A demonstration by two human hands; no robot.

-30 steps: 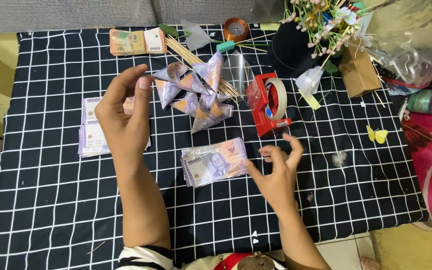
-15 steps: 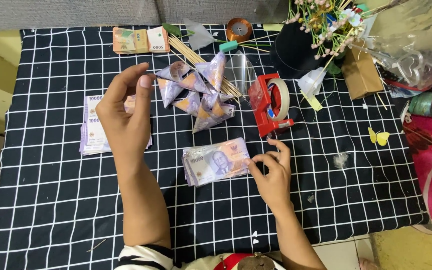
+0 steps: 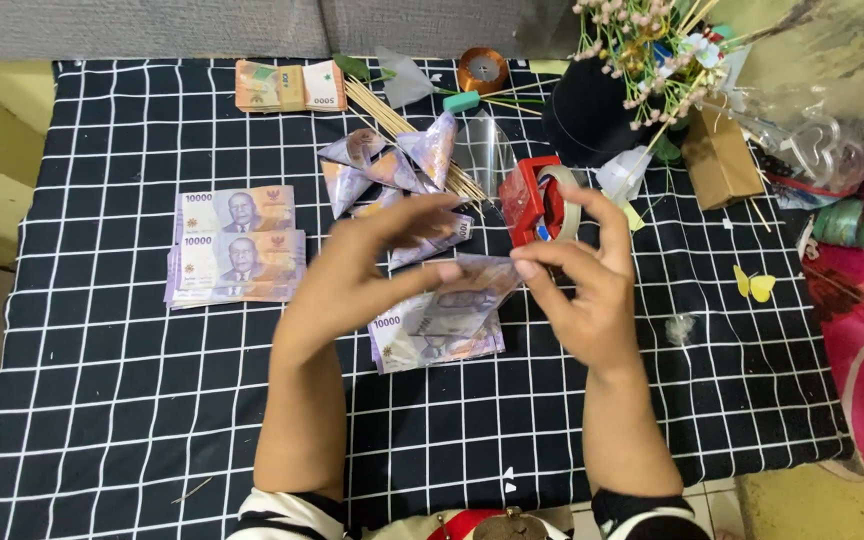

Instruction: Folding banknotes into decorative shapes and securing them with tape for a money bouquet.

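Both hands meet over the middle of the black checked cloth (image 3: 102,400). My left hand (image 3: 372,265) and my right hand (image 3: 577,275) pinch the same purple banknote (image 3: 467,295) at its upper edge, lifted slightly above a small stack of purple banknotes (image 3: 432,340). Just behind the hands lie several banknotes folded into cones (image 3: 382,165) across a bundle of thin wooden skewers (image 3: 402,125). A red tape dispenser (image 3: 537,200) stands right behind my right hand.
Two piles of purple banknotes (image 3: 237,250) lie at the left, a banded brownish bundle (image 3: 287,85) at the far edge. A black pot of small flowers (image 3: 602,100), an orange ribbon roll (image 3: 482,70), a brown box (image 3: 717,155), clear plastic wrap (image 3: 822,140) and yellow paper butterflies (image 3: 752,285) crowd the right.
My left hand came down from above the left piles to the centre. My right hand rose from the stack, and both now hold one banknote lifted off it.
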